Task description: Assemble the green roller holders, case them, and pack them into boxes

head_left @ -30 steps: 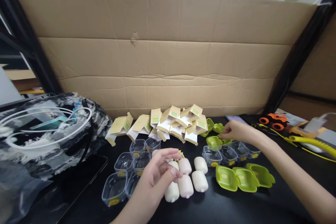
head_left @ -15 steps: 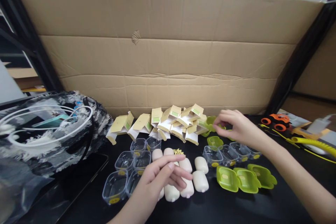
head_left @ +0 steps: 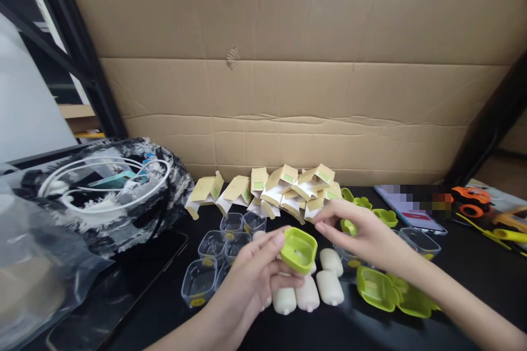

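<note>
My left hand [head_left: 263, 269] pinches a small green square plastic lid [head_left: 299, 249] by its edge, hollow side toward me. The lid is held over rows of cream and pale pink barrel-shaped pieces [head_left: 329, 287], partly covering them. My right hand [head_left: 354, 230] hovers just right of the lid, its fingers curved and its thumb apart, with nothing visible between them. Around that wrist lie more green lids [head_left: 376, 288] in front and several green flower-shaped pieces [head_left: 386, 217] behind. Clear plastic cups [head_left: 199, 282] with yellow stickers stand left of my left hand.
Opened small cardboard boxes [head_left: 280, 186] are heaped at the back against a cardboard wall [head_left: 280, 93]. On the left sit a fluffy basket [head_left: 173, 175] with white cable, a plastic bag [head_left: 37, 274] and a dark tablet [head_left: 123, 296]. At right are a phone [head_left: 411, 211] and an orange toy car [head_left: 471, 200].
The green lid is now in my left hand, which was empty before. My right hand has come down and left toward it. The view has shifted right, bringing the phone into sight.
</note>
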A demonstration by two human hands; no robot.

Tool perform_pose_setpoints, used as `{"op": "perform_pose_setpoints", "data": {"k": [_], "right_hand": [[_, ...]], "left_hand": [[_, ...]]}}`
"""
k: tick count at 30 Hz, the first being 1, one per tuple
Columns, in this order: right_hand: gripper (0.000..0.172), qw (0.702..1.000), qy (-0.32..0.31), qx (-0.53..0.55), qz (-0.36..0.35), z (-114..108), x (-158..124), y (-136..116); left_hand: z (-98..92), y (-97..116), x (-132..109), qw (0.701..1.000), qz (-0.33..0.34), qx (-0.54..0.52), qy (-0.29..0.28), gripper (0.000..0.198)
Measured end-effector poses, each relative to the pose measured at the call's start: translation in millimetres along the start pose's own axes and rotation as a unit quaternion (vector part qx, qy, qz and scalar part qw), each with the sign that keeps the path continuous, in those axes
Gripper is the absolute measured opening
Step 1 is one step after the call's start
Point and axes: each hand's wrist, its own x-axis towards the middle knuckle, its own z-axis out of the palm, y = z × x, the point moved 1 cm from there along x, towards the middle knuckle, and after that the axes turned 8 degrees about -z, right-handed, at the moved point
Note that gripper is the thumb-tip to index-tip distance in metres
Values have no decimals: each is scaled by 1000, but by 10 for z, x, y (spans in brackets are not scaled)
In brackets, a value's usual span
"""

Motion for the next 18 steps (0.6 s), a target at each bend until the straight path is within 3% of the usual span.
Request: {"op": "perform_pose_setpoints", "data": {"k": [4, 10, 14, 18], "right_hand": [[12, 995, -62, -80, 25, 233, 132, 197], [5, 981, -166, -98, 10, 295, 279, 148], [17, 978, -185, -101, 8, 333, 320, 149], [15, 985, -161, -67, -1, 383, 312, 179]], "left_hand": [[13, 69, -27, 995, 85, 6, 57, 30], [-22, 53, -17, 996, 68, 1, 65, 36], [-16, 49, -25, 996, 73, 25, 53, 39], [-12, 45, -34, 998, 65, 8, 27, 32]]}}
